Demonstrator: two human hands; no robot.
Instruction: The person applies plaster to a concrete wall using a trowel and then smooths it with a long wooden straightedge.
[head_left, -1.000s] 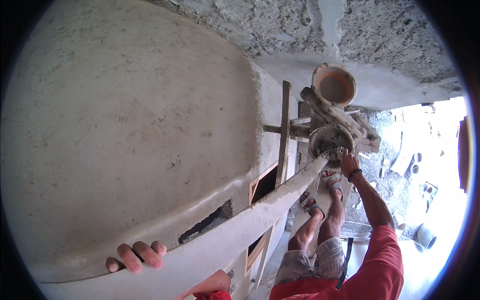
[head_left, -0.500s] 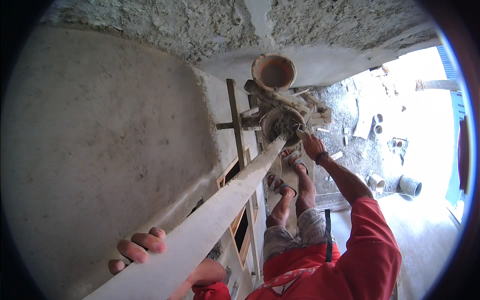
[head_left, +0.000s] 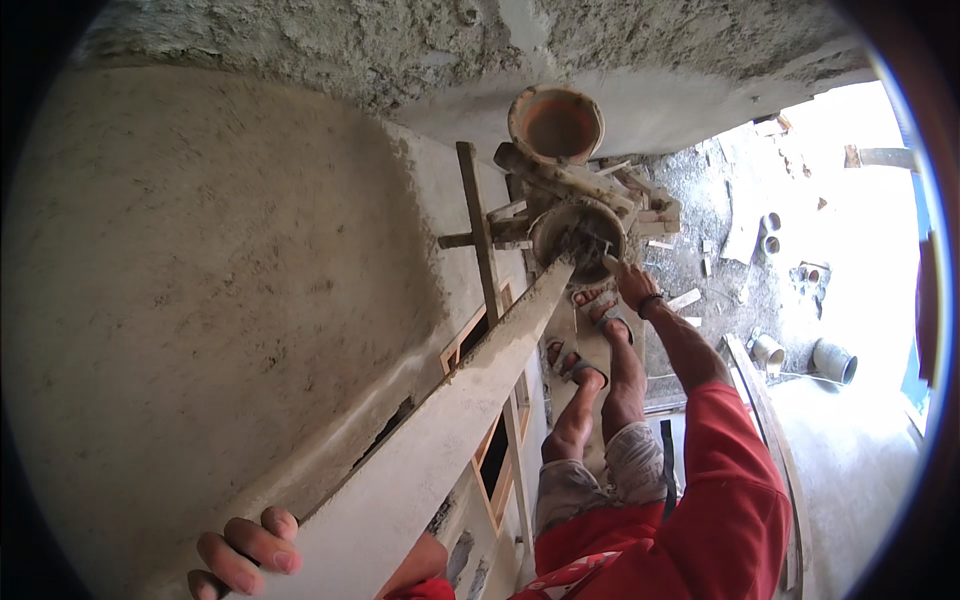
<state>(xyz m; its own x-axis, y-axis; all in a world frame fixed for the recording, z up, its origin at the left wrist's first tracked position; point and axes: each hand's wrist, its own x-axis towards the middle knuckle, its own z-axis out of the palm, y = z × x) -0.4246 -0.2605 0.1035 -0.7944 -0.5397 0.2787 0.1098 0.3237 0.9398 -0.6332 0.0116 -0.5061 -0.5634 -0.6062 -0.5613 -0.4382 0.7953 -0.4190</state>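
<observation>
A long pale straightedge board (head_left: 430,430) slants from the lower left up to a mortar bucket (head_left: 541,240), its far end at the bucket's near rim. My left hand (head_left: 248,552) is closed over the board's near end, fingers curled round the left edge. At the bucket's right side, my right hand (head_left: 634,288) grips a trowel by its handle (head_left: 611,264). The trowel's blade is down in the bucket, among grey wet mortar (head_left: 582,240), and hard to make out.
Beyond stands a second bucket (head_left: 556,125), next to wooden planks (head_left: 570,183). A plastered wall (head_left: 230,270) fills the left, with an upright wooden stick (head_left: 480,230) and a framed opening (head_left: 492,455) beside it. My sandalled feet (head_left: 590,335) stand below the mortar bucket. Rubble and pipes (head_left: 833,361) lie right.
The view has shifted, so the buckets and my right hand appear further right. My left hand and the board's near end sit lower. Both holds are kept, and the trowel remains at the bucket.
</observation>
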